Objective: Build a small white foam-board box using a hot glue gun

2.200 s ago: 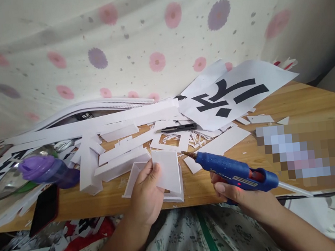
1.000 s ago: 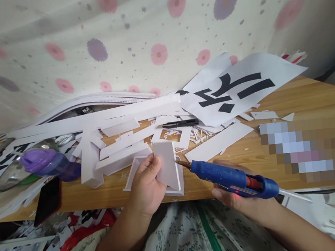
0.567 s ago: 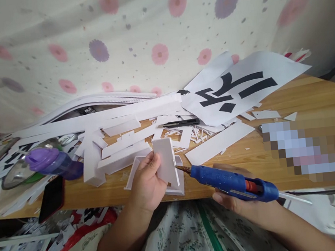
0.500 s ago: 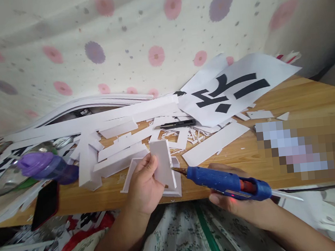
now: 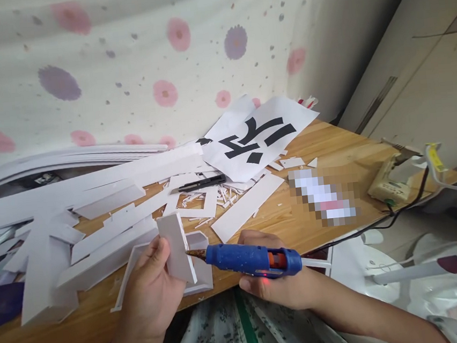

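Note:
My left hand [image 5: 152, 284] is closed on a small white foam board piece [image 5: 176, 246], thumb across its face, held tilted above the table. In my right hand [image 5: 278, 285] is a blue hot glue gun [image 5: 241, 259], a glue stick [image 5: 316, 263] poking from its back and a red light glowing on its side. The gun's brown nozzle is at the right edge of the board piece, where a ragged white line runs. Behind my left hand lies a white folded frame [image 5: 202, 282], partly hidden by the hand and the piece.
White board strips [image 5: 111, 253] and offcuts spread over the wooden table [image 5: 273, 221]. A black utility knife [image 5: 201, 184] lies among scraps. Behind it is a paper sheet with black characters [image 5: 264, 127]. A power strip [image 5: 391, 180] with cables sits at the right edge. One blurred-out object lies right of centre.
The view has swung to the right, bringing the power strip into sight and taking the phone out. The nozzle has shifted slightly down along the board piece's edge.

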Motion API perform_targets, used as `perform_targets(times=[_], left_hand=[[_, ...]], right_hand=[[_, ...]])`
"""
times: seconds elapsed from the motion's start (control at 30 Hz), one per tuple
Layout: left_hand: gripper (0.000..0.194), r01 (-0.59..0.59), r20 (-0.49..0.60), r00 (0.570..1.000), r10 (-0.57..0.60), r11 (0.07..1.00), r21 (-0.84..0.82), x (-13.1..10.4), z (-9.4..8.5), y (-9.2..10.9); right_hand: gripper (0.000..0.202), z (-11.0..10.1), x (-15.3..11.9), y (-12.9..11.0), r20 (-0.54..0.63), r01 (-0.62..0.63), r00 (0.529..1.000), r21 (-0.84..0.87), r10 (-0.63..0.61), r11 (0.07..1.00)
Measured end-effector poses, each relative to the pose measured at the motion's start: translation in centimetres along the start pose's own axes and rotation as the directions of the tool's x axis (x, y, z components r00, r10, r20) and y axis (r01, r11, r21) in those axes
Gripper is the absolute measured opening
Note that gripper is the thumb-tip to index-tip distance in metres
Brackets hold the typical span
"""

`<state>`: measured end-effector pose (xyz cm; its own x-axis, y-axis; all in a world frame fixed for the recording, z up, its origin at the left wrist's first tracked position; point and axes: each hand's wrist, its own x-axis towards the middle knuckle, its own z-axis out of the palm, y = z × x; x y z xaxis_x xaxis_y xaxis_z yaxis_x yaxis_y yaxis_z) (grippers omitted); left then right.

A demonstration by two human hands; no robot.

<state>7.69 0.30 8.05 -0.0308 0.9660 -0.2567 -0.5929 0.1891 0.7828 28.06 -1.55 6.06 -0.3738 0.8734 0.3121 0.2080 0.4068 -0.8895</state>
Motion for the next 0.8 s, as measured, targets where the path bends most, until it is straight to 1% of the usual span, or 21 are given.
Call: perform_targets(times=[0.1, 0.27, 0.4, 0.5, 0.57, 0.67, 0.8], left_hand=[[0.026, 0.009, 0.047, 0.999, -0.009, 1.000, -0.002, -0.09, 0.01, 0.04], [0.022, -0.005, 0.027, 1.000, 0.005, 1.000, 0.002, -0.08, 0.13, 0.09], [0.024, 0.000, 0.035, 0.999, -0.001, 1.000, 0.008, 0.14, -0.15, 0.10], [0.023, 0.012, 0.071, 0.997, -0.012, 1.000, 0.011, 0.42, -0.42, 0.08], [0.023, -0.003, 0.094, 0.996, 0.002, 1.000, 0.003, 0.55, -0.42, 0.07], [0.021, -0.025, 0.088, 0.996, 0.025, 1.000, 0.003, 0.57, -0.11, 0.03], [0.023, -0.045, 0.057, 0.997, 0.046, 0.999, -0.019, 0.55, 0.51, -0.14]], right_hand=[[0.025, 0.07, 0.04, 0.09, -0.006, 0.025, 1.000, -0.005, -0.025, 1.000], [0.027, 0.11, 0.11, 0.13, -0.009, 0.049, 0.999, -0.029, -0.049, 0.998], [0.026, 0.13, 0.03, 0.26, -0.011, 0.049, 0.999, -0.032, -0.049, 0.998], [0.025, 0.07, -0.06, 0.36, -0.003, 0.041, 0.999, -0.025, -0.041, 0.999], [0.026, -0.03, -0.08, 0.35, 0.001, 0.043, 0.999, -0.016, -0.043, 0.999], [0.023, -0.23, -0.06, 0.20, 0.011, 0.049, 0.999, -0.011, -0.049, 0.999], [0.024, -0.56, -0.06, -0.01, 0.033, 0.060, 0.998, 0.002, -0.060, 0.998]])
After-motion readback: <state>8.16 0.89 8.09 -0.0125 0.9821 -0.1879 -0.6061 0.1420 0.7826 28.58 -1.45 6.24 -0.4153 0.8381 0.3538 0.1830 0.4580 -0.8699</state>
